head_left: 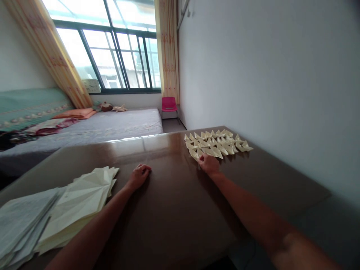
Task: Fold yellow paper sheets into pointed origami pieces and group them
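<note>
Folded cream paper boats (209, 142) stand in several rows on the dark brown table (165, 187), toward its far right. At the near left corner of these rows, my right hand (209, 163) pinches a paper boat (194, 154), whose lower end the fingers hide. My left hand (140, 174) rests on the tabletop with its fingers curled in, and nothing shows in them. Left of that forearm lies a stack of creased cream paper sheets (81, 198). Greyish printed sheets (25, 213) lie beside the stack, partly overlapping it.
A white wall (267, 75) runs along the table's right side. Beyond the table are a bed (126, 122) with folded bedding and soft toys, a pink chair (169, 104) in the corner, and a window (112, 56) between patterned curtains (168, 48).
</note>
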`<move>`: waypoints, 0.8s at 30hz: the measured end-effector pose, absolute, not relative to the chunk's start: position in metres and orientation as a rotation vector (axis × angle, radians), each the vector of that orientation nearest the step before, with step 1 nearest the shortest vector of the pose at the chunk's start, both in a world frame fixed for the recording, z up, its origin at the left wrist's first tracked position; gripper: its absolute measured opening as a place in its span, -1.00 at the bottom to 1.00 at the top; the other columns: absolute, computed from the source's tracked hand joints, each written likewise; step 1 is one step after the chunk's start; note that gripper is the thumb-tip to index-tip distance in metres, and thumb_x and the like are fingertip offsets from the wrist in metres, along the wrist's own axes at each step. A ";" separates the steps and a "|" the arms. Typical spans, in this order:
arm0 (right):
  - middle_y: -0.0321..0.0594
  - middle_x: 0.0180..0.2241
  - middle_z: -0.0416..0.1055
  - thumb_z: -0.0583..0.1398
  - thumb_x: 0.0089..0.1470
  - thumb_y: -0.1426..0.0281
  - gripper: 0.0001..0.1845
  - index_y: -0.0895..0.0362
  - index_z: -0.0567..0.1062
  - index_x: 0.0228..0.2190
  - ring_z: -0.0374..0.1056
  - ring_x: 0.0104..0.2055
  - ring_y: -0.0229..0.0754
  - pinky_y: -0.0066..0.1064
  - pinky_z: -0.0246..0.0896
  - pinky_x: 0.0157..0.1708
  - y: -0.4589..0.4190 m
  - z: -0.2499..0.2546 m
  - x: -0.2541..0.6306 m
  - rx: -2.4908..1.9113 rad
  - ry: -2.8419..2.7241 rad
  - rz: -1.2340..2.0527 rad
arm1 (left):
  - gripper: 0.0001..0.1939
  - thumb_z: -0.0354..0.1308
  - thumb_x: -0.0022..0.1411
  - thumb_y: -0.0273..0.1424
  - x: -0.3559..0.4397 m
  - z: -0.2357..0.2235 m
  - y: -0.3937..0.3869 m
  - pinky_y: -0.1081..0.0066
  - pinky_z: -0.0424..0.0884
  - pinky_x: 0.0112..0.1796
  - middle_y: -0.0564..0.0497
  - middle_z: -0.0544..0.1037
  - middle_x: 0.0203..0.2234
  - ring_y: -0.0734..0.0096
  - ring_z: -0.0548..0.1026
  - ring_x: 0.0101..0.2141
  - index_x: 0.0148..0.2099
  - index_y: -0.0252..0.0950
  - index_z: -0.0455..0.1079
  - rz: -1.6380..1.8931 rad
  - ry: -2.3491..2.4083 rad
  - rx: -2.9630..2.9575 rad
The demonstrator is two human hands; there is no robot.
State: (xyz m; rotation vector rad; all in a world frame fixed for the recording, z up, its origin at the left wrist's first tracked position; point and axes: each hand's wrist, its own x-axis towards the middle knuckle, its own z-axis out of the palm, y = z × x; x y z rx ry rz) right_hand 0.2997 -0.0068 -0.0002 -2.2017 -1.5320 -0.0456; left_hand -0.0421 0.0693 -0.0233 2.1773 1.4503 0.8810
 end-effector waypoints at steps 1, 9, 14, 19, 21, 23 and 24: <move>-0.11 -0.43 0.52 0.16 0.08 0.21 -0.75 0.11 0.53 -0.43 0.43 -0.35 -0.13 -0.41 0.10 -0.42 -0.005 -0.001 0.300 -2.207 -1.515 -0.038 | -0.76 0.05 0.03 -0.27 -0.041 -0.021 0.068 0.20 0.41 -0.11 -0.06 0.50 -0.31 0.25 0.50 -0.28 -0.34 -0.26 0.49 0.859 1.434 2.194; -0.06 -0.37 0.53 0.14 0.08 0.11 -0.65 0.12 0.54 -0.39 0.44 -0.31 -0.09 -0.40 0.13 -0.41 -0.005 0.007 0.310 -2.209 -1.476 0.030 | -0.74 0.02 0.09 -0.33 -0.037 -0.021 -0.014 0.24 0.44 -0.09 -0.11 0.46 -0.11 0.27 0.50 -0.15 -0.23 -0.27 0.48 0.823 1.347 2.264; -0.03 -0.39 0.52 0.02 0.14 -0.03 -0.47 0.16 0.50 -0.29 0.43 -0.32 -0.06 -0.39 0.08 -0.42 -0.014 0.015 0.294 -2.031 -1.579 -0.024 | -0.75 -0.04 0.19 -0.45 -0.050 -0.025 -0.093 0.32 0.40 -0.04 -0.05 0.48 -0.11 0.36 0.47 -0.12 -0.21 -0.23 0.47 0.859 1.418 2.286; -0.14 -0.45 0.52 0.07 0.13 0.05 -0.59 0.11 0.51 -0.38 0.42 -0.39 -0.14 -0.42 0.02 -0.46 -0.024 0.005 0.230 -1.673 -1.997 0.231 | -0.72 -0.06 0.19 -0.48 -0.090 -0.006 -0.102 0.27 0.29 0.05 -0.02 0.50 -0.13 0.28 0.42 -0.04 -0.18 -0.19 0.46 0.902 1.655 2.267; -0.16 -0.45 0.53 0.09 0.13 0.12 -0.65 0.11 0.51 -0.39 0.41 -0.41 -0.17 -0.43 0.05 -0.45 -0.027 -0.005 0.208 -1.569 -2.062 0.307 | -0.71 -0.01 0.18 -0.44 -0.115 0.006 -0.087 0.17 0.14 0.15 -0.10 0.43 0.01 0.14 0.28 0.11 -0.08 -0.23 0.42 0.951 1.810 2.216; -0.18 -0.42 0.54 0.07 0.15 0.18 -0.68 0.11 0.51 -0.38 0.42 -0.38 -0.19 -0.45 0.08 -0.41 -0.028 -0.017 0.195 -1.513 -2.079 0.334 | -0.62 0.08 0.14 -0.38 -0.139 0.015 -0.068 0.02 0.02 0.17 -0.27 0.30 0.13 -0.06 0.11 0.20 0.02 -0.36 0.35 0.985 1.970 2.125; -0.18 -0.40 0.54 0.07 0.16 0.19 -0.69 0.11 0.51 -0.36 0.43 -0.37 -0.19 -0.45 0.10 -0.39 -0.028 -0.022 0.192 -1.495 -2.080 0.339 | -0.55 0.14 0.11 -0.34 -0.149 0.018 -0.059 -0.04 0.00 0.16 -0.35 0.27 0.15 -0.16 0.07 0.21 0.04 -0.43 0.32 0.989 2.032 2.074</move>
